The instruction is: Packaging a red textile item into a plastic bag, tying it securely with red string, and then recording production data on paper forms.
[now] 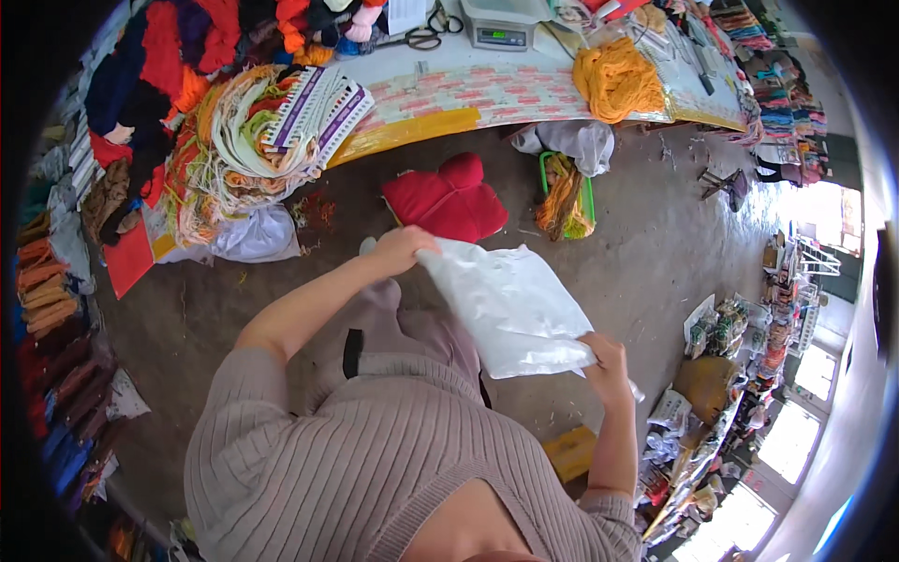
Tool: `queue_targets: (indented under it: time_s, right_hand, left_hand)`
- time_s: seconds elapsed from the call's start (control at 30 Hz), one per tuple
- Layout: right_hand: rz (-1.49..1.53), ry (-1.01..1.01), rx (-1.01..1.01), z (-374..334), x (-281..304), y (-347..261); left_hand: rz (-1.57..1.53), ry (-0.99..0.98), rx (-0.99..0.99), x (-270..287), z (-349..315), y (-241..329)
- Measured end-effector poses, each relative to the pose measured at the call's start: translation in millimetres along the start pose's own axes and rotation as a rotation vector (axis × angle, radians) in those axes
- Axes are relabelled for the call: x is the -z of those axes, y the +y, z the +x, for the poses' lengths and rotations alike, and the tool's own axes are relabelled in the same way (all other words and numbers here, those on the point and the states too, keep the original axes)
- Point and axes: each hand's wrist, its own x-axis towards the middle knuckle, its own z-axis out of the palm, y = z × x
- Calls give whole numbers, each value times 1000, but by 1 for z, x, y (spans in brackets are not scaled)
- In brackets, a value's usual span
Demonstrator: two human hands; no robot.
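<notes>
A white plastic bag (510, 304) is stretched out in front of my body, over the floor. My left hand (403, 251) grips its upper left corner, the fingers closed on the plastic. At the lower right corner my right hand (607, 363) is closed on the bag's edge. The bag looks flat and creased; whether anything is inside cannot be seen. Just beyond the bag lies a red cushion (448, 199), apart from both hands.
A long table (421, 98) curves across the far side, with a scale (501, 28), scissors (423, 39) and orange yarn (618, 80) on it. Yarn bundles (253, 131) pile up at the left. A green basket (585, 201) with yarn stands on the floor (646, 234). Shelves of goods line both sides.
</notes>
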Motion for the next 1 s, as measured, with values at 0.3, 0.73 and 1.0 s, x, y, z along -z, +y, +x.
queue_targets:
  time_s: [0.3,0.73,1.0]
  right_hand:
    - [-232,310,337,17,45,-13]
    - [79,-345,36,134,-210,269]
    - [141,-489,244,213,-199,288]
  left_hand:
    - [-89,494,-415,-24,213,42]
    - [554,-757,298,-116,137,-205]
    - [-120,-581,80,-252,171,-215]
